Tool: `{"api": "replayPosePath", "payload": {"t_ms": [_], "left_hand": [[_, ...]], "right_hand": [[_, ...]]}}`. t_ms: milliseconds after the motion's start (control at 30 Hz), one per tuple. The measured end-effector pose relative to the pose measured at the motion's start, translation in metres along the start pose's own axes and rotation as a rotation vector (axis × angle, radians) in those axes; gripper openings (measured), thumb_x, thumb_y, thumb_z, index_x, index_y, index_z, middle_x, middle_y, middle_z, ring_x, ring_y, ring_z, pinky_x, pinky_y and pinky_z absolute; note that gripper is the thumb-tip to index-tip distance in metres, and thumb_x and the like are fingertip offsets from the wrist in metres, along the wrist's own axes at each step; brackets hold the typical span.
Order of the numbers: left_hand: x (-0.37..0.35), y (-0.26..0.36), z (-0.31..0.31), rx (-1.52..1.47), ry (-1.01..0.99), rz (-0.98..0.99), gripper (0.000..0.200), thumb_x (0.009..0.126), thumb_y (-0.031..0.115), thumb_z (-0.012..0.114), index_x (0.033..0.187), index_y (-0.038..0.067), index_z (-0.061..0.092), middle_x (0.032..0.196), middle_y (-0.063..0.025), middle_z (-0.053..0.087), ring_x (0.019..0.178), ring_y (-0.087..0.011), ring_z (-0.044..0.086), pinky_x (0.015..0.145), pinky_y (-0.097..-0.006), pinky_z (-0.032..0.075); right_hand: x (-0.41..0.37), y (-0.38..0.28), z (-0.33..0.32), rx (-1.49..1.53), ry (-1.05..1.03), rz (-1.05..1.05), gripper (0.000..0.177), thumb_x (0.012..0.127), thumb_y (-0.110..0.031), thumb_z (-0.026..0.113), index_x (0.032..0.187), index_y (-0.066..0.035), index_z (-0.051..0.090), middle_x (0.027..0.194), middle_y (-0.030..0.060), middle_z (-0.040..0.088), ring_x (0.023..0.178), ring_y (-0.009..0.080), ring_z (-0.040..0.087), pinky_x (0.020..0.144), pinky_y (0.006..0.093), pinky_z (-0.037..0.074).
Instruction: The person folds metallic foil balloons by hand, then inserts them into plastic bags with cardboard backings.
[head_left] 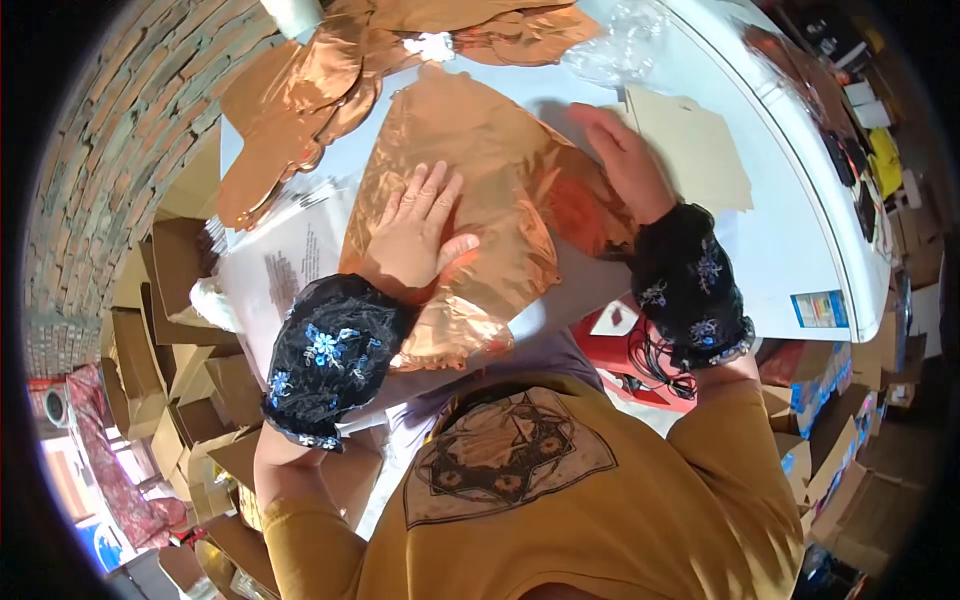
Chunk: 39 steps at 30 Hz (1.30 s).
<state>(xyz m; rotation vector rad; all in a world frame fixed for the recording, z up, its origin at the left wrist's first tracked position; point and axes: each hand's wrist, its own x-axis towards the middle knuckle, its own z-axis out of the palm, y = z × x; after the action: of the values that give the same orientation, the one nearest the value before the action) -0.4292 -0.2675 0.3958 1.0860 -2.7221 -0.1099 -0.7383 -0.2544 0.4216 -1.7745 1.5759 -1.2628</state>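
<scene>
A large copper-coloured foil piece [470, 140], flat and creased like an uninflated foil balloon, lies on the white surface in front of me. My left hand [415, 235] rests flat on its left part, fingers stretched out. At the foil's right edge is my right hand [630, 170], turned on its side with its fingers extended; nothing shows in its grip. The foil's lower right part is folded and wrinkled between my hands. More copper foil pieces [300, 100] are piled at the back left. Black flowered sleeve covers hide both wrists.
Clear printed plastic bags [290, 240] lie at the left edge. Beige card sheets [690, 150] sit right of my right hand, with crumpled clear plastic [620, 45] behind. Cardboard boxes [200, 390] crowd the lower left, beside a brick wall [130, 130]. A red stool-like object [620, 365] is below the edge.
</scene>
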Motion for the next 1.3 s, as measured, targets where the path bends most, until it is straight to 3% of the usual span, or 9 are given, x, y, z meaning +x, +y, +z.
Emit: {"api": "replayPosePath", "payload": {"t_ms": [100,200,300,400,700,800,1100,1300], "left_hand": [[0.003,0.003,0.003,0.026,-0.023,0.010,0.073,0.094,0.055,0.048,0.151,0.014,0.030,0.158,-0.0138,0.022,0.147,-0.0334,0.016,0.116,-0.0491,0.021],[0.003,0.002,0.005,0.038,-0.030,0.008,0.072,0.093,0.056,0.048,0.151,0.017,0.030,0.158,-0.0132,0.022,0.147,-0.0345,0.016,0.115,-0.0508,0.022],[0.000,0.000,0.003,0.043,-0.059,-0.019,0.072,0.094,0.057,0.046,0.151,0.015,0.030,0.158,-0.0147,0.022,0.147,-0.0352,0.015,0.116,-0.0516,0.018],[-0.003,-0.003,0.004,0.024,-0.079,-0.035,0.073,0.094,0.058,0.044,0.151,0.014,0.029,0.158,-0.0157,0.022,0.147,-0.0358,0.014,0.117,-0.0522,0.015],[-0.005,-0.006,0.002,0.030,-0.092,-0.054,0.070,0.096,0.055,0.045,0.151,0.015,0.030,0.157,-0.0150,0.024,0.147,-0.0350,0.015,0.116,-0.0523,0.019],[-0.007,-0.006,0.001,0.035,-0.094,-0.057,0.070,0.096,0.055,0.045,0.151,0.014,0.031,0.157,-0.0153,0.024,0.147,-0.0355,0.016,0.116,-0.0524,0.019],[-0.008,-0.009,0.003,0.018,-0.085,-0.061,0.071,0.095,0.056,0.047,0.150,0.014,0.032,0.157,-0.0157,0.025,0.146,-0.0358,0.018,0.115,-0.0527,0.020],[-0.007,-0.007,0.003,0.036,-0.112,-0.072,0.072,0.094,0.056,0.047,0.150,0.013,0.033,0.157,-0.0158,0.026,0.146,-0.0350,0.019,0.115,-0.0526,0.021]], "right_hand": [[-0.003,0.001,0.018,-0.088,0.068,-0.194,0.026,0.097,-0.018,0.051,0.115,-0.003,0.063,0.111,0.0157,0.067,0.106,0.0314,0.062,0.090,0.0366,0.049],[-0.021,-0.017,0.022,-0.243,-0.108,-0.095,0.022,0.093,-0.009,0.053,0.111,-0.004,0.065,0.110,0.0153,0.065,0.102,0.0316,0.062,0.087,0.0358,0.048],[-0.045,-0.024,0.023,-0.388,-0.114,-0.161,0.018,0.089,-0.007,0.054,0.102,-0.004,0.066,0.096,0.0161,0.063,0.091,0.0369,0.060,0.078,0.0404,0.049],[-0.065,-0.016,0.027,-0.376,-0.189,-0.135,0.015,0.087,-0.006,0.053,0.097,-0.003,0.065,0.091,0.0151,0.061,0.086,0.0355,0.059,0.076,0.0412,0.048],[-0.074,-0.019,0.025,-0.302,-0.274,-0.079,0.020,0.087,-0.006,0.054,0.103,-0.004,0.066,0.096,0.0141,0.060,0.092,0.0329,0.059,0.080,0.0397,0.048],[-0.076,-0.019,0.029,-0.288,-0.254,-0.046,0.019,0.087,-0.010,0.054,0.098,-0.006,0.069,0.097,0.0157,0.063,0.095,0.0348,0.060,0.083,0.0435,0.048],[-0.077,-0.019,0.029,-0.351,-0.289,-0.107,0.018,0.086,-0.007,0.055,0.101,-0.005,0.066,0.093,0.0134,0.060,0.090,0.0335,0.059,0.078,0.0407,0.048],[-0.078,-0.019,0.032,-0.316,-0.255,-0.083,0.017,0.087,-0.011,0.053,0.096,-0.006,0.067,0.092,0.0147,0.063,0.089,0.0352,0.061,0.079,0.0442,0.049]]}}
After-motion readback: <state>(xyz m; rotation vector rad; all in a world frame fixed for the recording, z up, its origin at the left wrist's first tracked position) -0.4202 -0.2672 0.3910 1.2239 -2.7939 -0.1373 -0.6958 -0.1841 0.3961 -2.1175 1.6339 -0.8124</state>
